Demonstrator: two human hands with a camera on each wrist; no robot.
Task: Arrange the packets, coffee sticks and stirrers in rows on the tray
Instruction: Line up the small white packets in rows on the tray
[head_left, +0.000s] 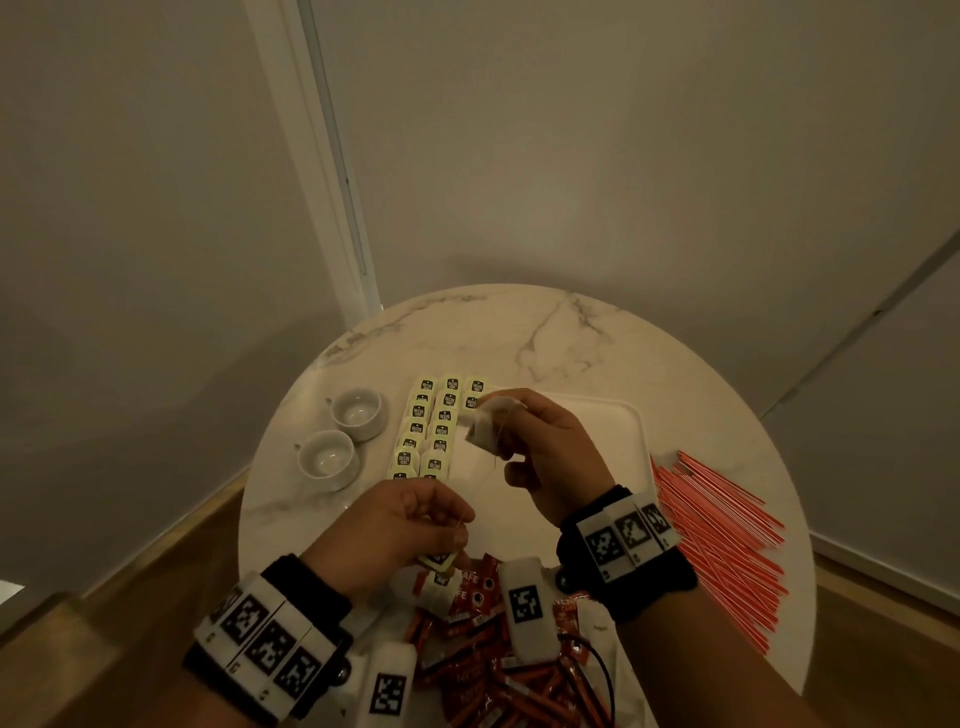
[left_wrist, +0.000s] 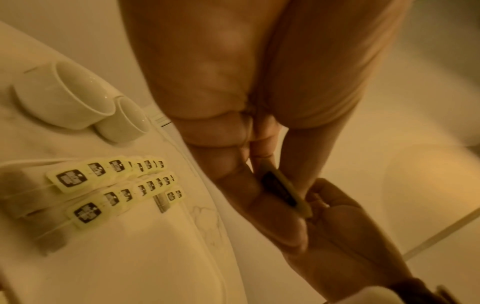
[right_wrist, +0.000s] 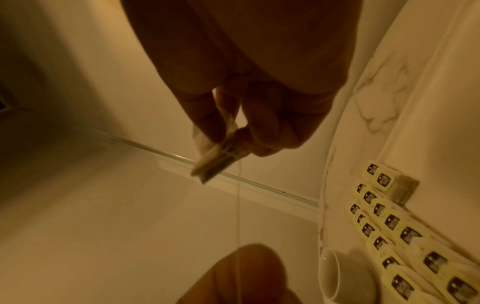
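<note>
Only the head view shows the red coffee sticks (head_left: 483, 649) heaped at the worktop's (head_left: 545, 332) near edge and the red stirrers (head_left: 722, 540) fanned right of the white tray (head_left: 631, 431). The left wrist view alone shows the left hand (left_wrist: 259, 185) pinching a yellow tag (left_wrist: 285, 191) edge-on. The right hand (head_left: 540, 447) pinches a tea bag (head_left: 483, 428) above the tray beside the tea bag rows (head_left: 431, 426), whose long axis runs away from the person; a taut string (right_wrist: 238, 205) joins bag to tag.
</note>
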